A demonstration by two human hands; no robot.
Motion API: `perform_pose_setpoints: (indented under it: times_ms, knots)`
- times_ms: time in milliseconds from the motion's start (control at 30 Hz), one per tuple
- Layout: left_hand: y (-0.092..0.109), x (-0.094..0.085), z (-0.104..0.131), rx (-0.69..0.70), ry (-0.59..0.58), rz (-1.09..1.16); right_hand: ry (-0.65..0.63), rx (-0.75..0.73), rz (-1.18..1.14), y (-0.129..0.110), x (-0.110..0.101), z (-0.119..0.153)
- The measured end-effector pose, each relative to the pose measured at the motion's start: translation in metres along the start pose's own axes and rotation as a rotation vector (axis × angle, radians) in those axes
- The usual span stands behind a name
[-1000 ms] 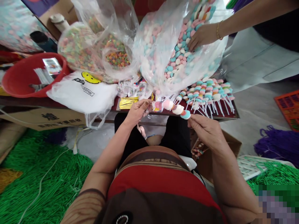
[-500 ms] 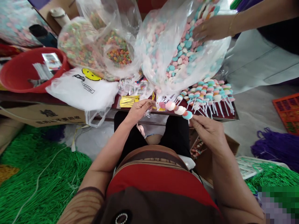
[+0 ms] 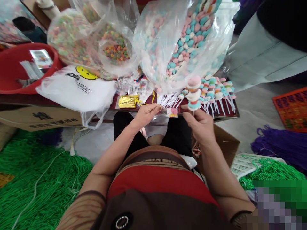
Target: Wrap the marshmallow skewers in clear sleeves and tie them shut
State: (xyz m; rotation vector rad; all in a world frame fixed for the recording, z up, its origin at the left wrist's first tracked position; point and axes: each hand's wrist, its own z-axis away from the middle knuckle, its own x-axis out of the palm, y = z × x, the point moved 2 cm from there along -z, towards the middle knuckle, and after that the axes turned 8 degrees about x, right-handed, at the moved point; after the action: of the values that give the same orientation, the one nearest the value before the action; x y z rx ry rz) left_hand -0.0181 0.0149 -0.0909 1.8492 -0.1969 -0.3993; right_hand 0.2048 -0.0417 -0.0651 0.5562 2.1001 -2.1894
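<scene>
My right hand (image 3: 200, 123) is closed on the stick of a candy skewer (image 3: 193, 92), which stands upright with pink, white and blue pieces stacked on it. In my left hand (image 3: 149, 114), thumb and finger pinch a small clear plastic bag (image 3: 172, 112) with a pink and yellow printed part. The bag hangs just left of the skewer, apart from it. Beyond my hands, white sticks (image 3: 169, 99) lie along the table edge. A pile of finished candy skewers (image 3: 217, 91) rests to the right. Yellow twist ties (image 3: 129, 101) lie left of the sticks.
Behind stand a large bag of pink, white and blue candies (image 3: 184, 48) and a bag of colourful ring candies (image 3: 116, 51). At left are a red basin (image 3: 54, 62) and a white plastic bag (image 3: 79, 89). Green strands (image 3: 48, 179) cover the floor. A person stands at right.
The skewer has turned from lying sideways at the bag to upright, and my right hand has moved left. The other person's hand has left the large candy bag.
</scene>
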Motion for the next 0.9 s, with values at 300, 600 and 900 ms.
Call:
perform_pose_setpoints:
  times_ms: [300, 600, 900]
  knots:
    - [0.002, 0.012, 0.007, 0.032, -0.01, -0.053, -0.096, 0.178, -0.255, 0.007, 0.039, -0.014]
    - [-0.008, 0.008, 0.009, -0.067, 0.059, 0.192, 0.075, 0.038, -0.103, 0.015, 0.054, -0.01]
    - [-0.026, -0.014, 0.005, -0.086, 0.268, 0.465, -0.086, -0.06, -0.032, -0.001, -0.002, 0.008]
